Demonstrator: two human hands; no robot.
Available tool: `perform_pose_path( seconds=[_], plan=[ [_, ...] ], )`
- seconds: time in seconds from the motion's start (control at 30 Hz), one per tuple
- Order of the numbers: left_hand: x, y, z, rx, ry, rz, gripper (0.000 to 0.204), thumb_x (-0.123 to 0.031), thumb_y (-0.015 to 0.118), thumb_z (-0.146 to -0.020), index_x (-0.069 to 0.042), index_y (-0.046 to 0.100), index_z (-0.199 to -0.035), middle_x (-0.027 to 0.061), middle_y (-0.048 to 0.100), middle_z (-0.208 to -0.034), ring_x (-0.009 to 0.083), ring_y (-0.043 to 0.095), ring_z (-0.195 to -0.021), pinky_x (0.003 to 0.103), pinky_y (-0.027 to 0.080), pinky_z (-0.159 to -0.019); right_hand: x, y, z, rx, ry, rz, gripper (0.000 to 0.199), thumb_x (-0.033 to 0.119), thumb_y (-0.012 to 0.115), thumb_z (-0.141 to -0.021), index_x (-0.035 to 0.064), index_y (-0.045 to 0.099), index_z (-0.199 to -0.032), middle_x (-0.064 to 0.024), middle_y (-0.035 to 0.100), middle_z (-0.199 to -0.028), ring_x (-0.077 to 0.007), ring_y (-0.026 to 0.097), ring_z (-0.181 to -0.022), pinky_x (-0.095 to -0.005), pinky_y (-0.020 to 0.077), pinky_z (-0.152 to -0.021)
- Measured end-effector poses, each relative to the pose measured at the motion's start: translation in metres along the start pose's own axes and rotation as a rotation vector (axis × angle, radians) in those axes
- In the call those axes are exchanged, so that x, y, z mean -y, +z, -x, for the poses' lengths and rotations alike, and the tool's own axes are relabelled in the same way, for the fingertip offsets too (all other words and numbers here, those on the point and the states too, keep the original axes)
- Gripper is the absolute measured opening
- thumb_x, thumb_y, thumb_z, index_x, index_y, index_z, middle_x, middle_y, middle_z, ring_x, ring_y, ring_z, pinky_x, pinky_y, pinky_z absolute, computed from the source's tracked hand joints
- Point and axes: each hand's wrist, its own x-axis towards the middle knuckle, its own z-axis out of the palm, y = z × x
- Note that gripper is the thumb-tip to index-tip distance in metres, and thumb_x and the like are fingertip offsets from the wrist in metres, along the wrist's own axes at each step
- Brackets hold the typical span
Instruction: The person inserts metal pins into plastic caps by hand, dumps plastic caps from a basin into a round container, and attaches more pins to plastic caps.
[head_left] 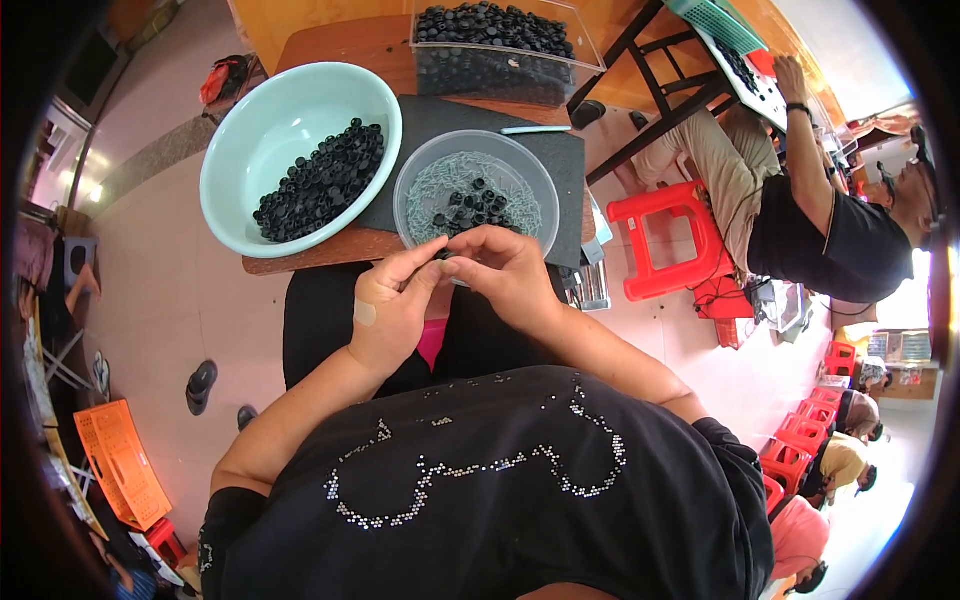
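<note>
My left hand and my right hand meet at the near rim of a clear round tub. Fingertips of both pinch a small black plastic cap, which they mostly cover. A beige plaster sticks to the left hand near the wrist. Inside the tub, many small pale translucent pieces lie around a heap of black caps. To the left, a pale green basin holds a large pile of similar black caps.
A clear rectangular bin full of black parts stands at the table's far side. Under the tub lies a dark mat on the brown table. A red stool and a seated co-worker are at the right.
</note>
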Motion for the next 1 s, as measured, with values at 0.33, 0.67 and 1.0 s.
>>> perform_pose_path(
  seconds=[0.33,0.67,1.0],
  plan=[
    [-0.009,0.004,0.003,0.02,-0.033,-0.059,0.028,-0.004,0.05,-0.093,0.004,0.056,-0.119,0.0121,0.066,-0.098,0.0136,0.064,-0.087,0.024,0.051,-0.078,-0.021,-0.004,-0.002,0.056,0.038,0.079,0.013,0.012,0.07,-0.08,0.0007,0.065,-0.084,-0.0004,0.059,-0.073,-0.0062,0.052,-0.067,-0.0231,0.0429,-0.061],
    [-0.008,0.009,0.009,0.045,-0.19,0.123,0.041,0.006,0.042,-0.091,0.005,0.042,-0.131,0.013,0.06,-0.108,0.0142,0.059,-0.096,0.024,0.048,-0.082,-0.03,-0.008,-0.004,0.079,-0.076,0.246,0.016,0.011,0.072,-0.077,0.0028,0.058,-0.081,-0.0008,0.049,-0.073,-0.0082,0.045,-0.063,-0.025,0.039,-0.055],
    [-0.002,0.008,0.01,0.024,-0.192,0.063,0.043,0.008,0.041,-0.087,0.004,0.045,-0.13,0.0125,0.063,-0.103,0.0128,0.061,-0.09,0.025,0.05,-0.082,-0.02,-0.004,-0.002,0.091,-0.127,0.432,0.017,0.009,0.071,-0.076,0.0029,0.057,-0.083,-0.0016,0.048,-0.075,-0.0085,0.045,-0.064,-0.0243,0.0389,-0.054]
  ],
)
